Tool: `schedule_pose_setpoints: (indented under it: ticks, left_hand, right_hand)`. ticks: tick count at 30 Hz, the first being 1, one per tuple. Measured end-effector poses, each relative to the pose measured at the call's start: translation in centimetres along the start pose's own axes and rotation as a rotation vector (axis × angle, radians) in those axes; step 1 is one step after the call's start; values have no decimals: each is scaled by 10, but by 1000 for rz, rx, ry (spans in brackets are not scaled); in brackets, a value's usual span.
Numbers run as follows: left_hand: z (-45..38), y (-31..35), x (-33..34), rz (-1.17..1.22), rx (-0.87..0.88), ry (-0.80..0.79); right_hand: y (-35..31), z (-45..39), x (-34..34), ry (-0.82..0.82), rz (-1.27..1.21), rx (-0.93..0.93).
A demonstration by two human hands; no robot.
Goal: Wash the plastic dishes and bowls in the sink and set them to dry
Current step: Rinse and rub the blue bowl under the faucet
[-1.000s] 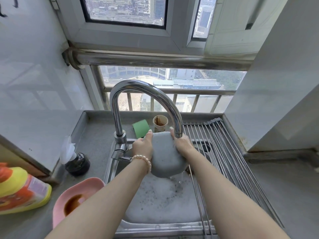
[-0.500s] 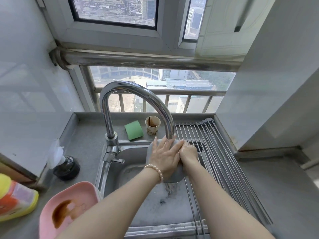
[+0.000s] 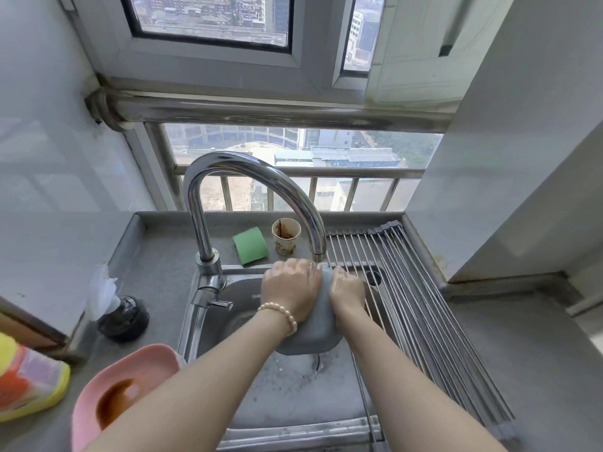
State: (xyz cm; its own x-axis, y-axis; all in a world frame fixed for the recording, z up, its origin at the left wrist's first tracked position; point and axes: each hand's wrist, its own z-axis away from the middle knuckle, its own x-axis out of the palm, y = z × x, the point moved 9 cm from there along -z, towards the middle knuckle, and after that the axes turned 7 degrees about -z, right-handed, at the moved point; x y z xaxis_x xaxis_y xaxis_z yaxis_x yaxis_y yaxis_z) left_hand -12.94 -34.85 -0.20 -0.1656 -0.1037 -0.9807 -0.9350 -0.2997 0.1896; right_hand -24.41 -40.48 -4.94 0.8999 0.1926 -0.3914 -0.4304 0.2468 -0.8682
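A: What has changed in the last second?

B: The left hand (image 3: 292, 290) has slid from the edge of the grey dish (image 3: 313, 334) onto its back. A second ago both hands held it by the rim with the underside showing; now the left palm lies over it, fingers (image 3: 293, 267) curled across the top edge. The right hand (image 3: 346, 290) keeps its grip on the right edge, fingers wrapped round.

A: And where is the dish?

B: Held up on edge over the sink (image 3: 293, 399), right under the tap (image 3: 257, 181) spout. Water runs off its lower rim into the basin.

A: So what does that mean for the job?

B: I'd judge it is a rub and rinse of the back, so this dish is nearly done. The rack (image 3: 424, 308) beside it is bare, so nothing is set to dry yet. The pink dish (image 3: 107, 380) with its brown stain waits on the left, unwashed.

A: The surface?

B: Grey, metal-edged. A green sponge (image 3: 250, 245) and a stained paper cup (image 3: 286, 236) stand behind the sink, just beside each other. A dark pot (image 3: 125, 318) and a yellow bottle (image 3: 26, 380) sit at the left.

A: The room?

B: A narrow nook, pale walls either side, a window (image 3: 208, 21) over a rail (image 3: 261, 112), and city buildings far below.
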Motion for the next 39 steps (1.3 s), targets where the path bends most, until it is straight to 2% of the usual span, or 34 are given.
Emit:
schedule_pose_setpoints:
  ticks: [2, 3, 5, 7, 8, 10, 13, 14, 16, 17, 18, 19, 21, 23, 24, 26, 28, 30, 33, 35, 37, 39]
  left_hand:
    - [15, 26, -4, 73, 226, 89]
    - [16, 27, -3, 119, 280, 101]
    - [8, 9, -1, 191, 196, -15]
    - [-3, -18, 8, 181, -27, -69]
    - [-5, -22, 10, 123, -57, -39]
    - [5, -4, 1, -3, 20, 12]
    - [22, 17, 4, 68, 266, 86]
    - [19, 11, 4, 111, 262, 49]
    - [9, -9, 10, 154, 101, -97]
    - [5, -19, 16, 115, 0, -141]
    - [3, -20, 16, 34, -38, -118]
    - [6, -12, 11, -46, -23, -67]
    - [17, 12, 2, -70, 122, 75]
    - [22, 19, 5, 4, 241, 75]
    - [19, 11, 9, 66, 218, 0]
    - [7, -17, 22, 176, 35, -178]
    - [4, -36, 29, 311, -108, -284]
    - [3, -46, 30, 491, -205, -282]
    - [11, -69, 38, 913, -475, -226]
    - [20, -72, 49, 1131, -606, -254]
    - [22, -74, 58, 1243, -699, -244]
    - [24, -78, 60, 1165, -729, -224]
  right_hand:
    - [3, 3, 5, -10, -71, 37]
    - [5, 4, 6, -4, -123, 44]
    - [3, 6, 12, -65, -114, 21]
    - [4, 8, 10, -41, -113, 30]
    - [6, 9, 10, -24, -131, 48]
    - [11, 10, 9, -2, -160, 67]
    - [14, 14, 14, -35, -183, 88]
    - [10, 17, 14, -48, -154, 77]
    - [8, 17, 13, -56, -101, 41]
    - [8, 15, 12, -43, -105, 32]
    - [10, 15, 12, -31, -115, 48]
    - [14, 14, 11, -25, -129, 59]
    - [19, 13, 13, -34, -158, 81]
    - [16, 18, 15, -63, -137, 70]
    - [14, 20, 15, -69, -120, 60]
    - [12, 18, 13, -48, -107, 22]
    - [11, 18, 13, -31, -139, 23]
    - [15, 18, 11, -24, -177, 79]
    - [24, 17, 9, -34, -314, 254]
    - [28, 12, 9, -77, -355, 337]
    - [24, 7, 8, -125, -311, 341]
    - [13, 4, 8, -153, -202, 308]
